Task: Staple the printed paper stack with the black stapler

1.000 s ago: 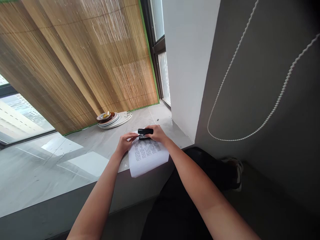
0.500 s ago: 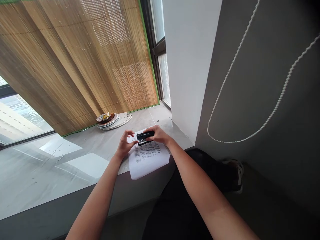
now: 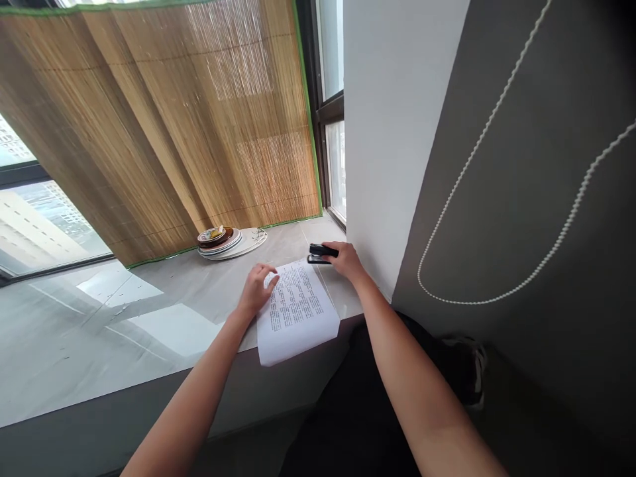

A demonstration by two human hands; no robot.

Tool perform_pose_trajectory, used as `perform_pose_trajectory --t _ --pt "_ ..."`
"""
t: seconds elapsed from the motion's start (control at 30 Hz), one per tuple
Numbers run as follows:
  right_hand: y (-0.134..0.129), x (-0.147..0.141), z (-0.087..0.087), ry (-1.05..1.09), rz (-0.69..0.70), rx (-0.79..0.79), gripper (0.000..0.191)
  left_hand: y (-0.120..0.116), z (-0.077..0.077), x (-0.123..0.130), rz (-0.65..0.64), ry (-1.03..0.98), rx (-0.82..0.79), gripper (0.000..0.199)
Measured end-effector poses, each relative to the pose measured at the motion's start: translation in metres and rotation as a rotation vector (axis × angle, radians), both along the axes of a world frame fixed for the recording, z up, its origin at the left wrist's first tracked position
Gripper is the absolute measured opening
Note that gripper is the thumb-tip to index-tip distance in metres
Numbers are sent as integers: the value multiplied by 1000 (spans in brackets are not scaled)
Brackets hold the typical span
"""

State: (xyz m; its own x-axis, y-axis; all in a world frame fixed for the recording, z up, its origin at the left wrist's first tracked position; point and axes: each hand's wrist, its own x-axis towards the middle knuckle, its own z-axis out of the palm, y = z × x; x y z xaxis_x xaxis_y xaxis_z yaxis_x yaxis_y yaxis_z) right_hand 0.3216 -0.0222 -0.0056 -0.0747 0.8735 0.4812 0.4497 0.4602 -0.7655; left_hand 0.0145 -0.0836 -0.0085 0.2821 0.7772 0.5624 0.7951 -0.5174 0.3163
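Note:
Printed paper [image 3: 298,305] lies on the grey window ledge, its near edge hanging over the front. I cannot tell whether it is one sheet or several. My right hand [image 3: 346,260] grips a black stapler [image 3: 322,252] just beyond the paper's far right corner, jaws pointing left. At the paper's left edge is my left hand [image 3: 257,287], fingers curved and apart, with nothing visible between them.
A stack of plates [image 3: 218,244] sits toward the back of the ledge [image 3: 163,331], by a bamboo blind [image 3: 199,132]. To the right stand a white wall [image 3: 392,119] and a hanging bead cord [image 3: 457,189]. My shoe [image 3: 474,371] shows below.
My right hand has carried the stapler from over the paper to the right and slightly away. My left hand has moved off the stapler to the paper's left edge.

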Motion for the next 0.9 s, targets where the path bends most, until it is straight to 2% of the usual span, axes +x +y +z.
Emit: perform_pose_trajectory --t 0.07,0.13,0.23,0.33,0.47,0.6,0.7,0.9 --pt "5 9 -4 -170 -106 -5 37 9 1 10 -4 119 -117 21" --pt "8 9 -7 -268 -137 4 37 22 1 22 -4 192 -228 28" --pt "13 2 -12 -304 -113 10 38 40 -1 39 -9 307 -332 40" --pt "24 0 -16 -300 -56 12 40 47 -4 45 -47 389 -394 52" --pt "44 5 -21 -260 57 34 41 43 -3 42 -124 404 -422 59" --pt "53 2 -22 -233 166 59 39 38 2 45 -175 411 -412 54" --pt "52 -1 -20 -268 166 69 39 38 4 52 -218 422 -411 57" --pt "45 8 -15 -251 168 36 46 39 0 55 -191 432 -443 61"
